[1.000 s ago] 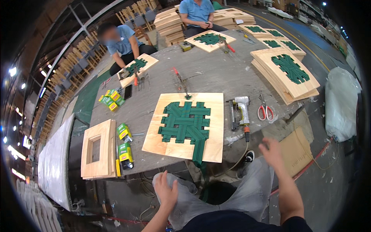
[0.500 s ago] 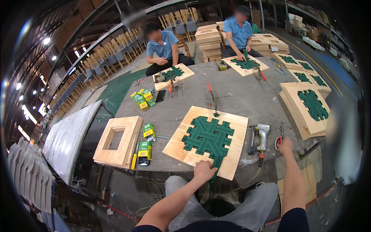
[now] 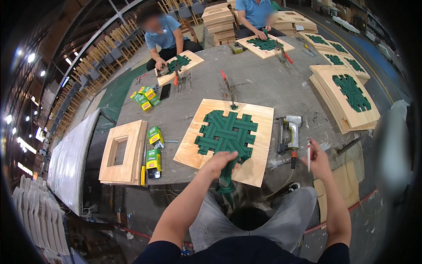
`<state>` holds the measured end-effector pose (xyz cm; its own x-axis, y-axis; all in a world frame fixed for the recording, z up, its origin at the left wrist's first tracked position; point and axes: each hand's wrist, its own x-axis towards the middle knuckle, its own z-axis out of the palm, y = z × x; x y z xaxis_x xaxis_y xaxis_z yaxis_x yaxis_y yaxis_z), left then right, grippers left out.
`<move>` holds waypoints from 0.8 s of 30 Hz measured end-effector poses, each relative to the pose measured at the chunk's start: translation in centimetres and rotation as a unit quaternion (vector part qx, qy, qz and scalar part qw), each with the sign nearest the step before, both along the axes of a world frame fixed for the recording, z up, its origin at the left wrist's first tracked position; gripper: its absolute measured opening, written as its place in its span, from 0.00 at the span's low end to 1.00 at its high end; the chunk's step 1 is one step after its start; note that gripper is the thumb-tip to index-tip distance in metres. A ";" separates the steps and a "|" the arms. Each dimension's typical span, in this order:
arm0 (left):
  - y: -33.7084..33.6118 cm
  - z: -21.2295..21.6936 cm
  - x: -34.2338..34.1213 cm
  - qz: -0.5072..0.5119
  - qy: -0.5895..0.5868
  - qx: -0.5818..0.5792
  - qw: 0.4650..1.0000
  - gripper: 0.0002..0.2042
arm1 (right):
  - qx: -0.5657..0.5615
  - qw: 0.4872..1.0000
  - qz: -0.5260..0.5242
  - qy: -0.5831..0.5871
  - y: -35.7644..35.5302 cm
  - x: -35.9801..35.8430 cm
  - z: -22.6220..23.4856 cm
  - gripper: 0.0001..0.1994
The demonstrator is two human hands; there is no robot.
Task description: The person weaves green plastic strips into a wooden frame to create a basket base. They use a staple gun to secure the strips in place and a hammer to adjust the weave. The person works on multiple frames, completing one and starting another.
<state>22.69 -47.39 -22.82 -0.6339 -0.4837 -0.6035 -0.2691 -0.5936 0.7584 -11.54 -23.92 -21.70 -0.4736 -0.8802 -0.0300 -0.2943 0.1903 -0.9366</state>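
A square pale wooden board [image 3: 260, 143] lies before me on the table, with green webbing [image 3: 225, 132] woven across its middle. My left hand [image 3: 220, 163] is closed around a loose green webbing strap [image 3: 226, 179] at the board's near edge; the strap's tail hangs down towards my knees. To the right, off the board, my right hand [image 3: 320, 163] is closed on a pair of red-handled scissors [image 3: 309, 156], partly hidden by the fingers. Between that hand and the board rests a silver staple gun [image 3: 292, 134] with a hose. A red-handled clamp [image 3: 228, 88] touches the board's far edge.
Stacked wooden frames [image 3: 110, 152] and green-yellow boxes [image 3: 153, 160] stand at the left. More boxes [image 3: 145, 97] and a phone [image 3: 165, 91] lie farther back. Finished-looking woven boards [image 3: 338, 119] are piled at the right. Two people work on similar boards across the table [image 3: 198, 97].
My right hand has lifted the scissors off the table and drawn them slightly towards me. My left hand has moved up and left along the strap, raising it. The view has tilted down.
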 end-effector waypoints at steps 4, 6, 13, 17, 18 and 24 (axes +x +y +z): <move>-2.4 0.1 -2.1 0.055 0.012 -0.007 0.998 0.15 | 0.011 0.949 0.147 0.278 -1.5 2.9 1.8 0.31; -3.3 -0.1 -2.2 0.064 0.001 -0.010 0.998 0.15 | 0.045 0.906 0.217 0.362 -3.8 4.2 2.5 0.31; -3.8 0.1 -3.0 0.053 -0.027 -0.016 0.998 0.15 | 0.053 0.764 0.356 0.535 -11.8 3.0 0.5 0.30; -3.4 0.5 -2.3 0.044 -0.031 -0.017 0.998 0.15 | 0.043 0.709 0.444 0.546 -15.3 2.7 0.3 0.24; -3.4 0.6 -2.2 0.042 -0.030 -0.014 0.999 0.15 | 0.041 0.700 0.465 0.541 -16.1 2.7 0.2 0.23; -3.7 0.5 -2.4 0.024 -0.018 -0.007 1.000 0.16 | 0.005 0.659 0.537 0.527 -19.6 2.9 -0.9 0.21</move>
<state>20.27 -51.04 -22.37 -0.5875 -0.5220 -0.6184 -0.2674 -0.5960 0.7571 -8.62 -43.52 -22.59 0.6590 -0.7275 -0.1913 -0.7506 -0.6522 -0.1056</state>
